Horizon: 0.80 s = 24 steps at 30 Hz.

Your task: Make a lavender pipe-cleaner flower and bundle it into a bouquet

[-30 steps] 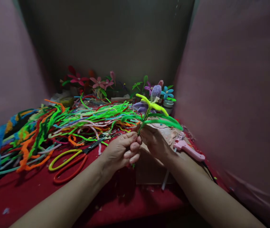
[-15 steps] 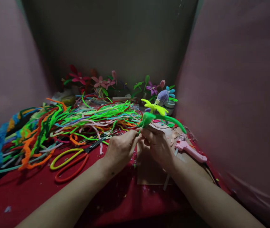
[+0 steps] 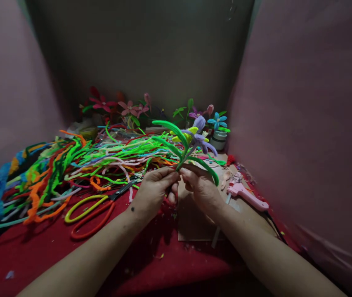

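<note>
A pipe-cleaner flower with purple and yellow petals and long green leaves stands up from between my two hands. My left hand pinches its green stem from the left. My right hand is closed on the same stem from the right, fingertips almost meeting the left ones. The stem's lower end is hidden behind my fingers. Both hands hover over a brown cardboard sheet on the red cloth.
A big heap of coloured pipe cleaners covers the left and middle. Scissors with yellow and orange handles lie beside my left hand. A pink glue gun lies at right. Finished flowers stand along the back wall.
The flower has been turned in my fingers: its green leaves swung from the right side up and over to the left, and the petals now face away. My hands stayed in place.
</note>
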Each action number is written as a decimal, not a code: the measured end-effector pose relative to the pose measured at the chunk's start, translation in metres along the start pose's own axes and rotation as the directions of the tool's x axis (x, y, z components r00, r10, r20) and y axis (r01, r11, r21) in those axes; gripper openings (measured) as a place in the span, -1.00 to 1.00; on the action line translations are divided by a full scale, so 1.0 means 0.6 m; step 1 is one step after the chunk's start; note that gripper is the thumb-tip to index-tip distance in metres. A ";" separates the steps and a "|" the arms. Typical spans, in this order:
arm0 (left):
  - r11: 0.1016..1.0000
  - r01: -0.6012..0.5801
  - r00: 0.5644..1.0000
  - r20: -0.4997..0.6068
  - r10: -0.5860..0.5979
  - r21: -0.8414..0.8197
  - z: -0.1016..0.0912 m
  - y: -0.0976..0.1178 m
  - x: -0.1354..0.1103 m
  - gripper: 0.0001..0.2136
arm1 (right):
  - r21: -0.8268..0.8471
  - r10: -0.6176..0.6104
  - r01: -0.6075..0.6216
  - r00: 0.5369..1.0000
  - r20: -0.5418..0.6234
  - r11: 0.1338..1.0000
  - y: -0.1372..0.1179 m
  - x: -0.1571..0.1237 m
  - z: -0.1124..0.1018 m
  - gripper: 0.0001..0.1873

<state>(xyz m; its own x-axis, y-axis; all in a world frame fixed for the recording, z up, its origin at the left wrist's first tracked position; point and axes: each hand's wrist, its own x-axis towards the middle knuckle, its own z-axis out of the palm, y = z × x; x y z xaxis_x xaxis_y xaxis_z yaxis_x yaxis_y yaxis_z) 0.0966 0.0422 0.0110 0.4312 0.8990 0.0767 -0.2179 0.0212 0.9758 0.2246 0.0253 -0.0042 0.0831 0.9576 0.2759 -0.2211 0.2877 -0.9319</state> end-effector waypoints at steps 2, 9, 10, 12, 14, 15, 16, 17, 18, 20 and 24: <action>0.986 0.062 0.997 0.052 -0.054 -0.155 0.002 -0.002 0.000 -0.82 | 0.033 0.030 -0.030 0.999 -0.018 0.999 0.005 0.002 -0.005 -0.86; 0.872 0.327 0.909 0.375 -0.184 -0.364 -0.002 0.003 -0.003 -0.84 | 0.256 0.195 -0.222 0.973 0.127 0.941 0.010 0.008 -0.008 -0.79; 0.929 0.266 0.923 0.348 -0.168 -0.257 -0.004 0.002 -0.003 -0.81 | 0.248 0.171 -0.191 0.980 0.101 0.950 0.010 0.008 -0.006 -0.81; 0.995 0.039 0.975 0.214 -0.058 0.094 -0.009 -0.003 -0.002 -0.78 | 0.222 0.108 -0.109 0.994 0.017 0.969 0.008 0.007 -0.001 -0.85; 0.847 -0.214 0.977 0.089 0.196 0.486 -0.012 -0.011 -0.001 -0.82 | 0.195 0.069 -0.060 0.997 -0.037 0.979 0.008 0.006 0.002 -0.88; 0.724 -0.293 0.944 0.067 0.324 0.624 -0.013 -0.015 -0.001 -0.87 | 0.184 0.066 -0.056 0.996 -0.051 0.981 0.009 0.005 0.003 -0.89; 0.622 -0.332 0.910 0.066 0.410 0.710 -0.013 -0.018 -0.001 -0.91 | 0.172 0.068 -0.056 0.996 -0.065 0.984 0.010 0.004 0.003 -0.88; 0.572 -0.337 0.895 0.065 0.442 0.748 -0.012 -0.020 -0.001 -0.91 | 0.155 0.065 -0.052 0.995 -0.079 0.987 0.011 0.003 0.002 -0.87; 0.589 -0.317 0.906 0.053 0.420 0.744 -0.011 -0.019 0.000 -0.90 | 0.127 0.049 -0.037 0.995 -0.089 0.991 0.012 0.002 0.001 -0.86; 0.764 -0.209 0.969 0.023 0.247 0.611 -0.009 -0.015 0.001 -0.82 | 0.045 0.009 -0.006 0.997 -0.076 0.999 0.012 0.001 -0.001 -0.83; 0.994 0.111 0.974 0.202 -0.105 -0.022 -0.008 -0.007 0.005 -0.77 | 0.063 0.098 -0.100 0.995 0.024 0.993 0.007 -0.001 -0.001 -0.80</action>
<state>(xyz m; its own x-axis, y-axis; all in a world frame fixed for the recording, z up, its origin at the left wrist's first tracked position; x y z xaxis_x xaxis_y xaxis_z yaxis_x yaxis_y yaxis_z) 0.0947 0.0468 0.0060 0.6194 0.7849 0.0140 -0.1877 0.1307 0.9735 0.2241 0.0260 -0.0081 0.0373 0.9813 0.1887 -0.2892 0.1913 -0.9380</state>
